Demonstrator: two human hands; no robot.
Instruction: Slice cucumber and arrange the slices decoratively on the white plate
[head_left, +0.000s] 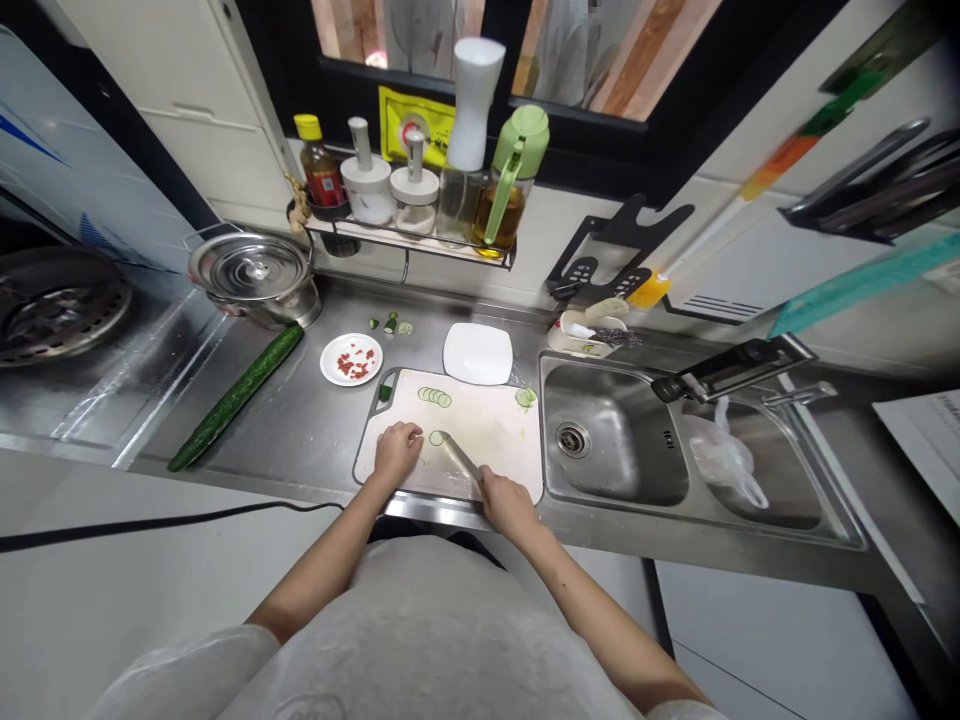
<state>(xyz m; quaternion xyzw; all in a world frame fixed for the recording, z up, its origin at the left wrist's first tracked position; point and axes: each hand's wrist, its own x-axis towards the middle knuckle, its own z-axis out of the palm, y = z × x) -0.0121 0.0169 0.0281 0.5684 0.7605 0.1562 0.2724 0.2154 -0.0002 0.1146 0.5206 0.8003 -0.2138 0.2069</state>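
My right hand (508,505) grips the handle of a kitchen knife (460,459), its blade angled up and left over the white cutting board (487,425). The blade's tip is beside a single thin cucumber slice (437,438). My left hand (397,452) rests at the board's left side with fingers curled together; whatever they may hold is too small to make out. Farther up the board lies a row of overlapping cucumber slices (434,397). More slices (526,398) are piled at its upper right corner. A dark green cucumber piece (385,393) sits by the board's handle hole.
A whole cucumber (238,396) lies at the left, near a lidded steel pot (259,275). Behind the board stand a plate with red pieces (352,360) and a white square plate (478,352). The sink (615,430) adjoins on the right; a condiment shelf (420,236) hangs above.
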